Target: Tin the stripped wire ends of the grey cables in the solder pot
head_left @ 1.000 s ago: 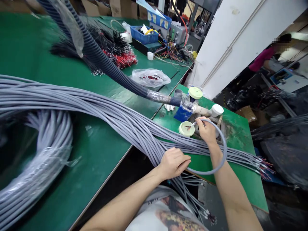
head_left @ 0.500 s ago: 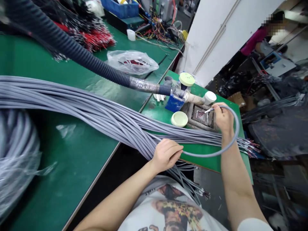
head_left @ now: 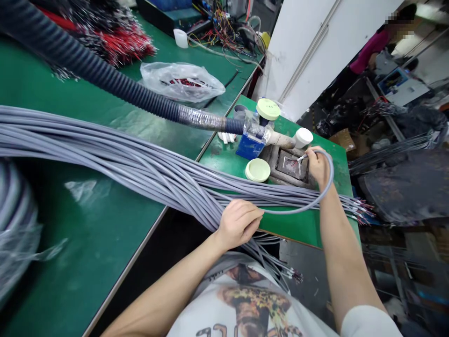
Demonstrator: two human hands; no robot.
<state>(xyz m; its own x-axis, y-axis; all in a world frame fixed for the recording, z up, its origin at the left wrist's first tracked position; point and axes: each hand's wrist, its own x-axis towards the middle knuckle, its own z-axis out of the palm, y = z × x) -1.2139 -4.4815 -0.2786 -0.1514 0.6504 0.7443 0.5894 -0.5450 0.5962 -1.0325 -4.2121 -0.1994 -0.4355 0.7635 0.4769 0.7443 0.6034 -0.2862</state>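
Note:
My right hand (head_left: 317,166) is closed around a grey cable (head_left: 331,175) close to its stripped end. The thin wire tips point left over the grey surface of a square solder pot (head_left: 292,167); I cannot tell whether they touch it. From there the cable loops round past my right wrist to my left hand (head_left: 240,222), whose fingers are closed on it. Beside and under my left hand runs a thick bundle of grey cables (head_left: 140,157), its stripped ends (head_left: 361,210) fanned out at the right.
A ribbed black hose (head_left: 115,79) crosses above the green table to a nozzle by the pot. Around the pot stand a pale green lid (head_left: 257,170), a blue box (head_left: 250,146) and a white cup (head_left: 303,137). Another person (head_left: 368,51) is at the far right.
The cable's loop beside my right hand has become smaller and its lower run sits higher. Both hands keep their hold. The whole view has shifted slightly.

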